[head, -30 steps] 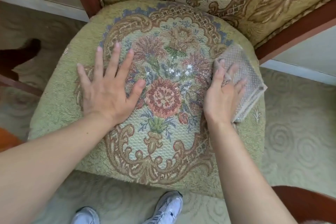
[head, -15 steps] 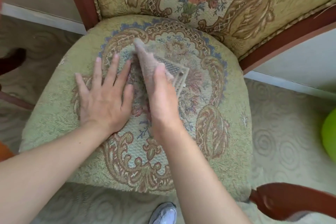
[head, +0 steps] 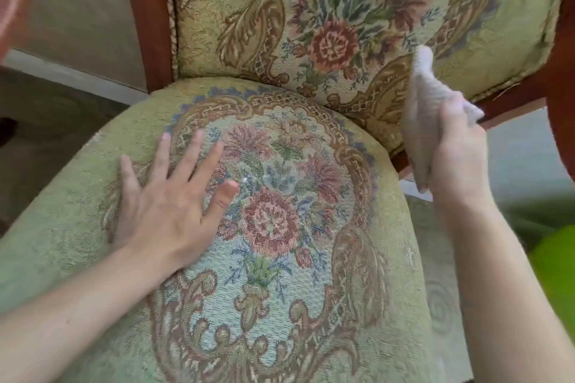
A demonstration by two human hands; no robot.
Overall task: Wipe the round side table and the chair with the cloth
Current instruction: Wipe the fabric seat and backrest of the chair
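Observation:
The chair [head: 71,236] has a green floral seat, a matching padded back and a dark red wooden frame. My left hand [head: 165,205] lies flat on the left half of the seat, fingers spread. My right hand [head: 457,158] grips the pale beige cloth [head: 423,99], which is bunched and lifted off the seat at the chair's right rear corner, its upper end touching the lower right of the backrest. The round side table is not clearly in view.
A reddish rounded edge [head: 12,0] shows at the top left. A bright green object [head: 557,277] sits at the right edge. Patterned beige carpet [head: 441,301] lies to the right of the seat, and a white baseboard [head: 71,78] runs behind the chair.
My right hand swept the cloth from the seat's right side to its middle, then lifted it up to the right rear corner by the backrest. The left hand stayed flat on the seat.

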